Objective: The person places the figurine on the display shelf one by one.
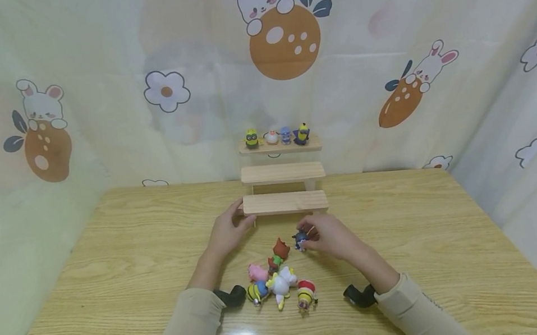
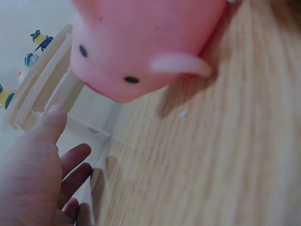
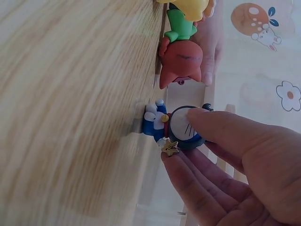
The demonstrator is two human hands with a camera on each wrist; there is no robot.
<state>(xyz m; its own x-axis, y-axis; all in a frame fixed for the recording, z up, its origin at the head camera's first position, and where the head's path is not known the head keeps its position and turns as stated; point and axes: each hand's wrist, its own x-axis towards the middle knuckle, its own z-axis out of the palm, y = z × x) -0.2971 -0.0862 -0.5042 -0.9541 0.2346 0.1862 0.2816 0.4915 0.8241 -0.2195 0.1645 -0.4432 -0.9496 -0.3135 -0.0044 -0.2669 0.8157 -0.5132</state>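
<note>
My right hand (image 1: 330, 234) pinches a small blue cat figurine (image 3: 176, 125) by its head, between thumb and fingers. It has a white whiskered face, a red collar with a yellow bell, and a gold star. In the head view the figurine is in front of a wooden three-step display stand (image 1: 285, 202). Beside the left end of the lowest step is my left hand (image 1: 226, 232), its fingers relaxed and spread, fingertips right at the board's end. A red-headed figurine in green (image 1: 281, 249) lies just left of the blue cat.
Nearer me lie a pink pig figurine (image 1: 258, 272), a yellow-and-blue figurine (image 1: 257, 291), a white-and-yellow one (image 1: 281, 284) and a red-and-yellow one (image 1: 306, 292). Several small figurines, including a green-and-yellow one (image 1: 252, 139), stand on the top step. A patterned curtain (image 1: 211, 118) hangs behind.
</note>
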